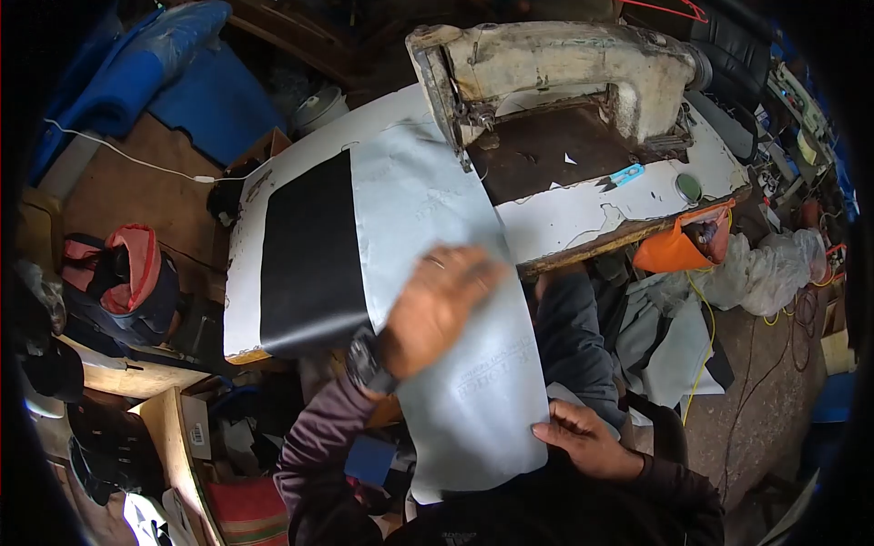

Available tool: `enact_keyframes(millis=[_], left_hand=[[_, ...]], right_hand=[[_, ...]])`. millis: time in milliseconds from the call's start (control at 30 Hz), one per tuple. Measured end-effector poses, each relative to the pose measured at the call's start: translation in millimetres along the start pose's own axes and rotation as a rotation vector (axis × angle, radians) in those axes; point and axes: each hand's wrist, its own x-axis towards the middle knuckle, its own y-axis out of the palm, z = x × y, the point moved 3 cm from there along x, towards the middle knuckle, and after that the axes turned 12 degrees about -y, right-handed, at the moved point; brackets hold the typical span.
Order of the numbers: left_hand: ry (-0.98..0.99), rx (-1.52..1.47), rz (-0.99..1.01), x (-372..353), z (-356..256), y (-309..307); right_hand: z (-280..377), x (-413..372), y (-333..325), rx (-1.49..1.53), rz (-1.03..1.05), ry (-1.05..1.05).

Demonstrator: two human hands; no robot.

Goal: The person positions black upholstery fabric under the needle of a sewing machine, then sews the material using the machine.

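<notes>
A long light-grey sheet (478, 387) with faint lettering runs from under the sewing machine's needle end down over the table edge to my lap. A black panel (314, 246) lies along its left side on the white table. Over the middle of the sheet is my left hand (442, 305), blurred by motion, with a dark watch on the wrist; whether it touches the sheet is unclear. At the sheet's lower right edge, my right hand (587, 440) pinches the border between thumb and fingers. The worn sewing machine (555, 64) stands at the table's back.
Blue snips (623, 177) and a small round green tin (688, 187) lie on the white table (564, 223). An orange pouch (685, 241) hangs at its front edge. Grey scraps and plastic bags are at the right; a red-and-dark bag (123, 278) sits at the left.
</notes>
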Motion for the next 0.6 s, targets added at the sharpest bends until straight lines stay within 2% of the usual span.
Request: enact_keyframes(millis=[67,133,267,300,333,400,467,600], left_hand=[[0.244,-0.043,-0.112,-9.9,-51.0,-6.2],[0.274,-0.053,-0.027,-15.2,-78.2,-0.2],[0.153,-0.156,-0.027,-21.4,-75.6,15.7],[0.141,-0.163,-0.034,-22.4,-75.6,17.0],[0.129,-0.171,-0.040,-22.7,-75.5,17.9],[0.098,-0.215,-0.040,-21.7,-74.8,11.3],[0.086,-0.245,-0.054,-16.7,-74.7,2.0],[0.051,-0.261,-0.002,-14.0,-74.8,2.5]], right_hand=[[-4.1,-1.1,-3.5,-0.049,0.018,0.037],[6.8,2.8,-7.9,-0.164,0.134,-0.023],[48.4,27.8,-32.2,-0.583,0.409,-0.149],[57.3,38.0,-36.3,-0.572,0.286,-0.324],[68.7,48.3,-46.6,-0.654,0.193,-0.334],[76.8,78.8,-72.4,-0.951,0.055,-0.704],[92.7,106.0,-87.2,-1.137,-0.031,-0.910],[98.7,143.2,-91.4,-1.354,-0.019,-0.995]])
